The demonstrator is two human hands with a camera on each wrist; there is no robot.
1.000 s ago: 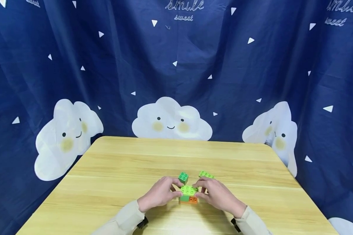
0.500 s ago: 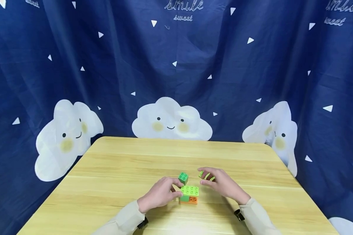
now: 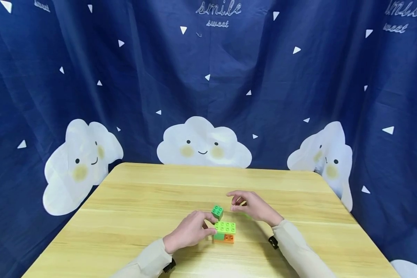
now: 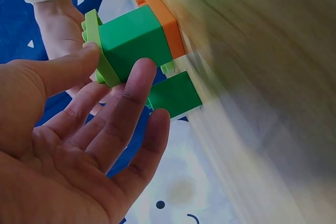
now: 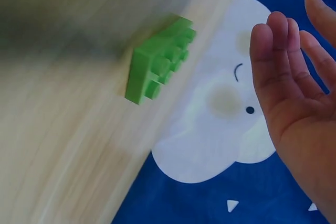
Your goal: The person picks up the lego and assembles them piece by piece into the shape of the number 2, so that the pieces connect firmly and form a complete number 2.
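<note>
In the head view, my left hand (image 3: 189, 233) holds the left end of a small stack of toy building bricks. A lime eight-stud plate (image 3: 226, 227) tops it, over a green brick (image 3: 219, 236) and an orange plate (image 3: 229, 238) at the bottom. The left wrist view has my thumb against the lime plate (image 4: 106, 61) and fingertips beside the green brick (image 4: 134, 38). My right hand (image 3: 253, 206), fingers loosely bent and holding nothing, hovers over a loose lime brick (image 5: 160, 59), mostly hidden by it in the head view.
Just behind the stack, a loose green four-stud brick (image 3: 217, 211) stands on the wooden table (image 3: 142, 200). Beyond the table's far edge hangs a dark blue curtain (image 3: 142, 77) printed with white clouds.
My right hand has let go of the stack's right end and moved away, over the loose lime brick, then slightly farther back and left. The left hand stays at the stack.
</note>
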